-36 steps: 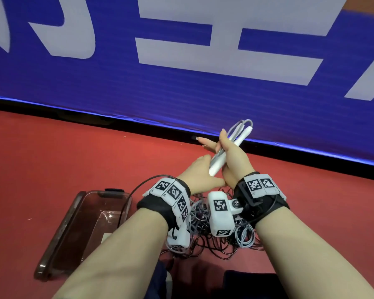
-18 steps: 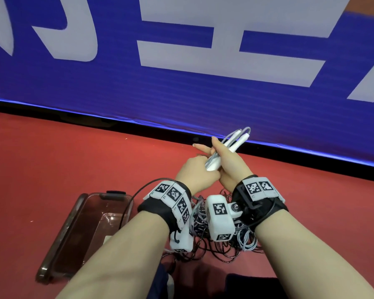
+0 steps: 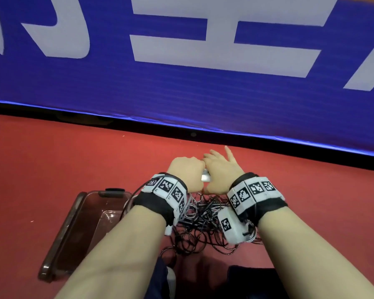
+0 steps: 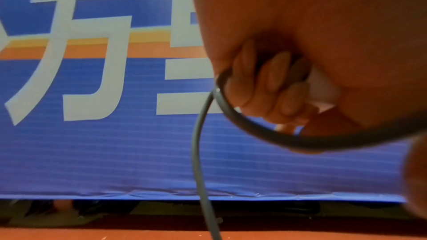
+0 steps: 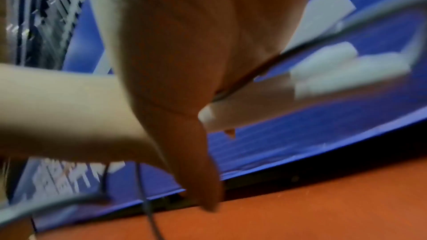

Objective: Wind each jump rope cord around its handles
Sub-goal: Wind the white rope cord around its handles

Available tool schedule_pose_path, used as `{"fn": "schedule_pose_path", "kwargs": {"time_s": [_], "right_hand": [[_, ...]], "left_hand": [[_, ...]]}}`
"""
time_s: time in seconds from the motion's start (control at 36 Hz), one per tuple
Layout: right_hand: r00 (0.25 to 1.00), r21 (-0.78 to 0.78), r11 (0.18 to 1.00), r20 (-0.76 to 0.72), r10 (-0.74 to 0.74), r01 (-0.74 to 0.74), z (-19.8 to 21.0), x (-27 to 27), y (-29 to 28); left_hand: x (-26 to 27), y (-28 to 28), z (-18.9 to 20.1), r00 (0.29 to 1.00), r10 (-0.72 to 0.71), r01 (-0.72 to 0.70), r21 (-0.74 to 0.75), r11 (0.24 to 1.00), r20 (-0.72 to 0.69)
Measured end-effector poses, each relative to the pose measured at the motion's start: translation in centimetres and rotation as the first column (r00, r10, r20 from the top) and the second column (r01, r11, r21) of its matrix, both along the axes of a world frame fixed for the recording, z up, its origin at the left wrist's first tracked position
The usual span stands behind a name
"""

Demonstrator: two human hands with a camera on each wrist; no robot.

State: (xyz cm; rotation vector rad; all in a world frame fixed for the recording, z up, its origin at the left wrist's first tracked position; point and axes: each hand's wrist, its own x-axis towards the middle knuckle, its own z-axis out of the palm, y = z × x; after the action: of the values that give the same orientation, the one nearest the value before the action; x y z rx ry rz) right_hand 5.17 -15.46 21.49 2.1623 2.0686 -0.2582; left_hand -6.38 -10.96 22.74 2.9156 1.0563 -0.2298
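A blue banner (image 3: pixel 181 87) with large white characters fills the upper frame above a red floor (image 3: pixel 52 169). White handles (image 5: pixel 346 72) show at right. A grey cord (image 4: pixel 198 152) hangs centre. Black-and-white checkered wristbands (image 3: pixel 168 190) sit mid-frame; a brown translucent tray (image 3: pixel 73 234) lies lower left.

Looks like a sports hall or gym floor – smooth red court surface (image 3: pixel 52 169), a long blue fabric banner with large white characters (image 3: pixel 181 93) along its edge, and grey tiered seating (image 5: pixel 46 15) glimpsed, blurred, behind the banner.
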Motion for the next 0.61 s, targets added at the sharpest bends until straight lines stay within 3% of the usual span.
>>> {"fn": "schedule_pose_path", "kwargs": {"time_s": [0.14,0.31,0.39,0.47,0.61], "right_hand": [[0.999,0.156,0.988,-0.038,-0.003,0.009,-0.2,-0.1,0.2],[0.982,0.129,0.984,-0.161,-0.099,0.121,0.1,-1.0,-0.5],[0.975,0.172,0.974,-0.192,-0.116,0.149,1.0,-0.5,-0.4],[0.959,0.113,0.971,-0.217,-0.182,0.210,1.5,0.3,-0.4],[0.915,0.015,0.954,-0.288,-0.282,0.298,1.2,1.8,-0.8]], "left_hand": [[-0.4,0.1,0.4,0.998,-0.060,0.058,0.082,0.995,0.020],[-1.4,0.7,0.2,0.993,-0.080,0.075,0.057,0.996,0.092],[-1.5,1.4,0.1,0.959,-0.020,0.051,-0.104,0.993,0.283],[-2.0,2.3,0.2,0.877,0.074,0.113,-0.353,0.929,0.475],[-2.6,2.7,0.7,0.783,0.214,0.183,-0.545,0.818,0.584]]}}
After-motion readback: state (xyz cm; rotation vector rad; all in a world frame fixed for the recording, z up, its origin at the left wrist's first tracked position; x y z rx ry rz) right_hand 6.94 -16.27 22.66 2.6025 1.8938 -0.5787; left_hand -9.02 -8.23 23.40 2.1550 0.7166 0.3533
